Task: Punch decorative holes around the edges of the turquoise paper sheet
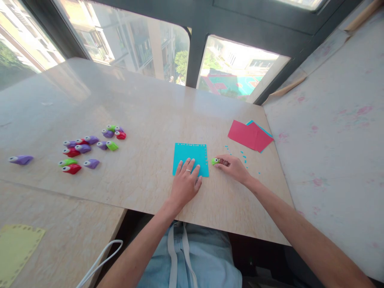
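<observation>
Left hand (pixel 185 181) lies flat, fingers spread, pinning the near edge of the teal paper square (pixel 191 157) on the marble table (pixel 144 108). Right hand (pixel 232 167) is closed around a small green paper punch (pixel 215 161), just right of the sheet's perforated right edge, nose pointing left toward it. Spare punches (pixel 87 150) sit well apart, far left.
</observation>
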Motion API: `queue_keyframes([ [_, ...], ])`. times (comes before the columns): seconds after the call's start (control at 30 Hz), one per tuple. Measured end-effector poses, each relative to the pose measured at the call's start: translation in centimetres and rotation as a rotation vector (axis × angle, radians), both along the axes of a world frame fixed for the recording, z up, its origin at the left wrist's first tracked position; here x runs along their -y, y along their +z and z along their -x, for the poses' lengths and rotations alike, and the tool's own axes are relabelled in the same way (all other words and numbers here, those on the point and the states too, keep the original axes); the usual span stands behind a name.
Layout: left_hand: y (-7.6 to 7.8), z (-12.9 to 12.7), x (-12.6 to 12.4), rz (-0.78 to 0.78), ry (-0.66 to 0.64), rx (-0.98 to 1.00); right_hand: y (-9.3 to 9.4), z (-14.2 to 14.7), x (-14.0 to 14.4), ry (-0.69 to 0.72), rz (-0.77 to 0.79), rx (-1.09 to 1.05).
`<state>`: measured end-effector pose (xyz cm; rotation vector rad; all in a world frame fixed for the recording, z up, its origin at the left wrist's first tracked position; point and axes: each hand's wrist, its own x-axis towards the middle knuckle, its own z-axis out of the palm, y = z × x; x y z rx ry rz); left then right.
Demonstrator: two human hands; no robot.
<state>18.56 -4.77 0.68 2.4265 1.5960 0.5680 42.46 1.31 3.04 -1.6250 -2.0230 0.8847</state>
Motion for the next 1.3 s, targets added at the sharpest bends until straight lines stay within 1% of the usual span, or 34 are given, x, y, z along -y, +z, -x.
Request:
queue_keyframes([
  [0.3, -0.1, 0.0, -0.1, -0.031, -0.003, -0.009, -0.5, -1.7, 0.7, -0.109, -0.013, -0.049],
  [0.43, -0.4, 0.0, -0.2, -0.061, 0.005, -0.025, -0.6, -2.6, 1.0, -0.112, -0.100, -0.045],
  [0.53, -0.5, 0.0, -0.3, -0.085, 0.004, -0.024, -0.5, -3.6, 1.1, -0.152, -0.157, -0.015],
  [0.67, -0.7, 0.1, -0.4, -0.100, -0.005, 0.005, -0.2, -5.5, 1.6, -0.287, -0.230, 0.057],
  [0.8, -1.0, 0.2, -0.6, -0.127, -0.008, 0.024, -0.3, -8.0, 2.9, -0.500, -0.301, 0.146],
  [0.9, -1.2, 0.3, -0.7, -0.155, -0.014, 0.013, -0.5, -10.0, 4.3, -0.675, -0.280, 0.196],
  [0.97, -1.4, 0.3, -0.8, -0.172, -0.017, 0.001, -0.7, -11.2, 5.0, -0.761, -0.244, 0.230],
  [1.03, -1.4, 0.4, -0.8, -0.187, -0.017, -0.008, -0.8, -12.2, 5.6, -0.811, -0.217, 0.260],
  [1.13, -1.5, 0.4, -0.8, -0.198, -0.017, -0.011, -0.9, -13.2, 5.8, -0.847, -0.188, 0.291],
  [1.3, -1.4, 0.4, -0.8, -0.187, -0.021, -0.002, -0.5, -13.4, 5.7, -0.857, -0.152, 0.322],
])
